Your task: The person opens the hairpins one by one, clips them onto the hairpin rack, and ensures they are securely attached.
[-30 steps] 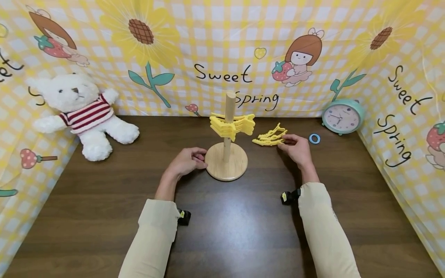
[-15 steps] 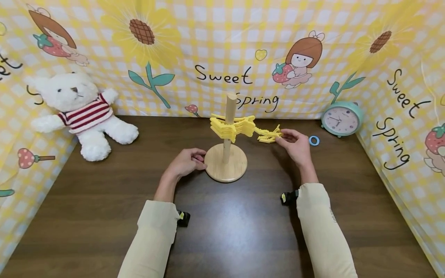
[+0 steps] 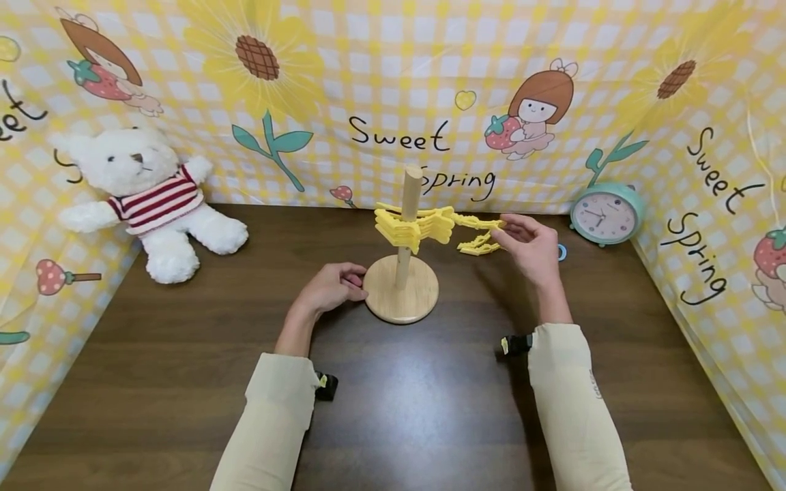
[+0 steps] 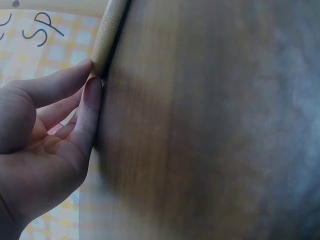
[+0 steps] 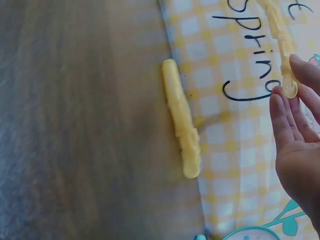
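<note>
In the head view a wooden stand with a round base and an upright pole stands mid-table. Several thin yellow plastic pieces are stacked around the pole, partway up. My left hand holds the base's left edge; the left wrist view shows thumb and finger at the rim. My right hand pinches one end of a yellow plastic piece, raised off the table, its far end near the stack. Another yellow piece lies on the table below it.
A blue ring lies behind my right hand, partly hidden. A mint alarm clock stands at the back right, a white teddy bear at the back left. Checked yellow cloth walls the table at back and sides.
My right hand has lifted a yellow piece off the table, raising it away from the other one lying there. My left hand stays at the base. The blue ring has become partly covered.
</note>
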A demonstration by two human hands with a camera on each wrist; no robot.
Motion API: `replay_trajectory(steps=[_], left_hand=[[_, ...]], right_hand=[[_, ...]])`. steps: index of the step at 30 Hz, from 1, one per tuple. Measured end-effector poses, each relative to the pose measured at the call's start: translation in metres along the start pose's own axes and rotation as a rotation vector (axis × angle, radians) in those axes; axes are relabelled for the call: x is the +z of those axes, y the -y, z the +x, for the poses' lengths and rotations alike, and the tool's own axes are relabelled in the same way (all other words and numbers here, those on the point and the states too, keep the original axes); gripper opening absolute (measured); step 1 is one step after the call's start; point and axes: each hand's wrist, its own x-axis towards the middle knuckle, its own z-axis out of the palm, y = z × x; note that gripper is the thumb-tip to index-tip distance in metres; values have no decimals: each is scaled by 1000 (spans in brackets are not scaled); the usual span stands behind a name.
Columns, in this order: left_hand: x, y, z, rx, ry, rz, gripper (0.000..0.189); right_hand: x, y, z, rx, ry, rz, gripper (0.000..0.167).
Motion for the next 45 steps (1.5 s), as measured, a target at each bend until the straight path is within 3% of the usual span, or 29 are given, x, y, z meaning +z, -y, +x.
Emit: replay_trajectory(steps=[7, 15, 22, 28, 37, 45], left_hand=[[1, 0, 1, 7, 5, -9, 51], [-1, -1, -3, -2, 3, -7, 51], [-2, -3, -1, -17, -5, -12, 49], [-2, -2, -2, -25, -9, -11, 50], [-2, -1, 1, 5, -14, -13, 51], [-1, 1, -2, 0, -9, -4, 51]], right_hand=[[0, 3, 5, -180, -92, 113, 31], [-2, 3, 13, -312, -156, 212, 22], [1, 19, 13, -382, -82, 228, 20], [8, 29, 9, -389, -18, 280, 16], [17, 43, 10, -535, 20, 166, 14], [29, 39, 4, -547, 48, 149, 14]])
